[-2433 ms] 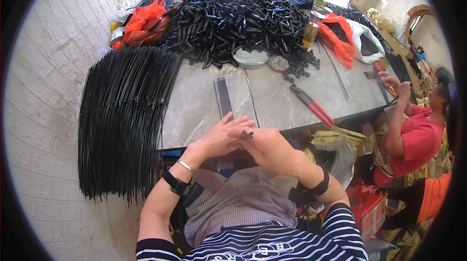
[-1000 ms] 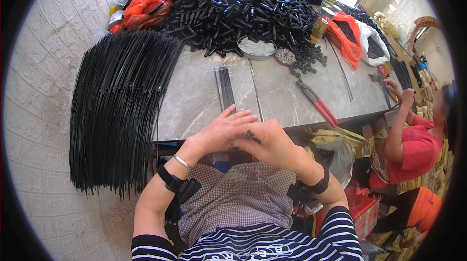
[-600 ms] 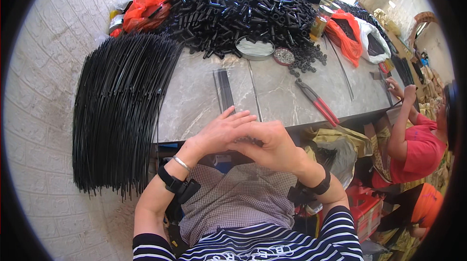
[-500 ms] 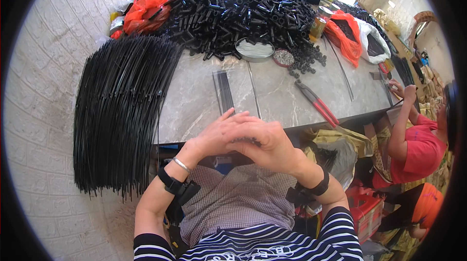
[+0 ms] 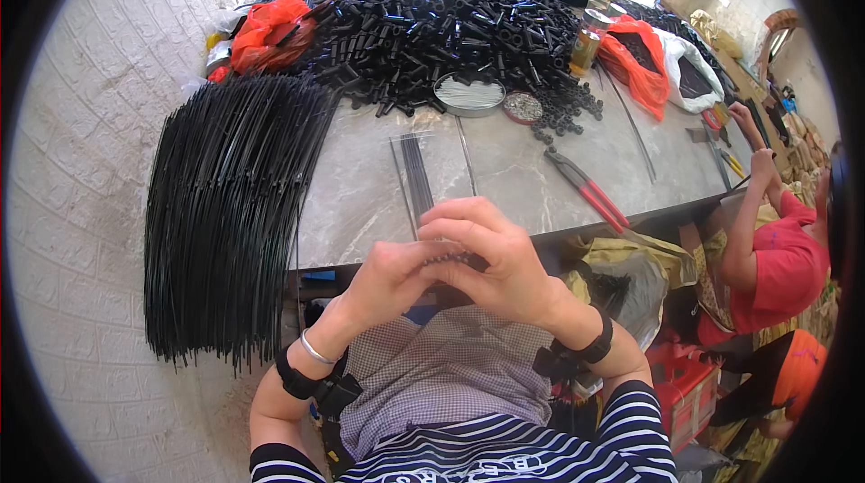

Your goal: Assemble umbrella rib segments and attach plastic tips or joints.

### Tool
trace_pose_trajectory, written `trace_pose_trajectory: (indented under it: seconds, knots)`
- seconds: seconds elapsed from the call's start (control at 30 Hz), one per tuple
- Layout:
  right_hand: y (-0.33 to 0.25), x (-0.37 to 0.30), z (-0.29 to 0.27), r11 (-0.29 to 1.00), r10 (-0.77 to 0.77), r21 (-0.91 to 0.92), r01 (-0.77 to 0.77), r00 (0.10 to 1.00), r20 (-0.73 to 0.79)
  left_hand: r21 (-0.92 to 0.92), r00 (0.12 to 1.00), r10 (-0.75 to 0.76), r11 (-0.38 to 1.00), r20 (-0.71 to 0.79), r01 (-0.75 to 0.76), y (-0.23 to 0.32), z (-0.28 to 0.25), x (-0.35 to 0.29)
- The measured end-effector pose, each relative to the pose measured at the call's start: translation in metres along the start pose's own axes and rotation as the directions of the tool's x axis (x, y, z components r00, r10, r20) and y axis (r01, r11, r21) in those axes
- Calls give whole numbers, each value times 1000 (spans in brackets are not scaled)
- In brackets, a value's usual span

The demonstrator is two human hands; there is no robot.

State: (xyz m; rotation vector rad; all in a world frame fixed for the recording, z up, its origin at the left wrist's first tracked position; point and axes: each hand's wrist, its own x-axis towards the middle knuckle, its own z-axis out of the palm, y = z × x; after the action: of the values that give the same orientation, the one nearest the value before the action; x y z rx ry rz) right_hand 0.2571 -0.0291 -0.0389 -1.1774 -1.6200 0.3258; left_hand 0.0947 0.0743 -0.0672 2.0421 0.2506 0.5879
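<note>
Both my hands meet above the near edge of the table. A row of small dark round pieces [image 5: 448,258] shows between them; whether these are loose beads or rod ends cannot be made out. My left hand [image 5: 386,277] pinches the row from the left, thumb and fingers closed. Around its other side curls my right hand [image 5: 505,259], fingers arched over and thumb below. Just beyond, a few thin black rods [image 5: 416,168] lie side by side on the grey table [image 5: 351,177], their near ends hidden behind my hands.
A thick stack of black rods [image 5: 239,213] overhangs the table at left. Black tubular parts [image 5: 450,23] are heaped at the back, before them a tin of white sticks [image 5: 468,94] and small black rings [image 5: 563,113]. Red-handled pliers [image 5: 590,190] lie right. A person in red [image 5: 766,249] works nearby.
My left hand has drawn back and turned, its fingers folding inward from a flat stretch. My right fingers have lifted and arched, exposing more of the dark row.
</note>
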Motion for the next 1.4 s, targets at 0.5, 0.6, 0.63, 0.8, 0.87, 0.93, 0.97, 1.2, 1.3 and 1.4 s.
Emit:
trace_pose_trajectory:
  seconds: [0.5, 0.6, 0.63, 0.8, 0.87, 0.93, 0.97, 1.2, 1.3, 1.4]
  knots:
    - [3, -1, -20, 992, -48, -113, 60, 993, 104, 68, 996, 74, 995, 42, -77, 1, -2, 4]
    - [4, 0, -21, 991, -29, -126, 40, 995, 91, 94, 995, 91, 991, 27, -94, -1, -1, 5]
    - [5, 1, -20, 989, -55, -133, 66, 995, 86, 96, 995, 98, 990, 33, -101, -2, -2, 5]
    - [6, 2, -21, 986, -68, -150, 78, 995, 72, 93, 997, 48, 994, 63, -54, -2, -1, 6]
    - [6, 3, -21, 987, -32, -156, 40, 998, 54, 66, 997, 33, 997, 69, -38, -2, -2, 6]
    - [7, 3, -21, 984, -43, -172, 48, 999, 32, 64, 997, 62, 996, 48, -65, -2, 0, 8]
    - [7, 3, -21, 981, -56, -187, 57, 998, 12, 63, 996, 89, 994, 26, -91, -1, 0, 8]
    - [9, 1, -23, 989, -24, -149, 20, 999, -26, 35, 999, 35, 999, 25, -36, 0, 1, 8]
    - [6, 1, -26, 980, -36, -196, 35, 999, 3, 43, 999, 31, 999, 33, -32, -5, 2, 8]
    - [-8, 4, -27, 980, -32, -196, 38, 999, 34, 17, 998, 51, 999, 46, -51, -11, 3, 8]
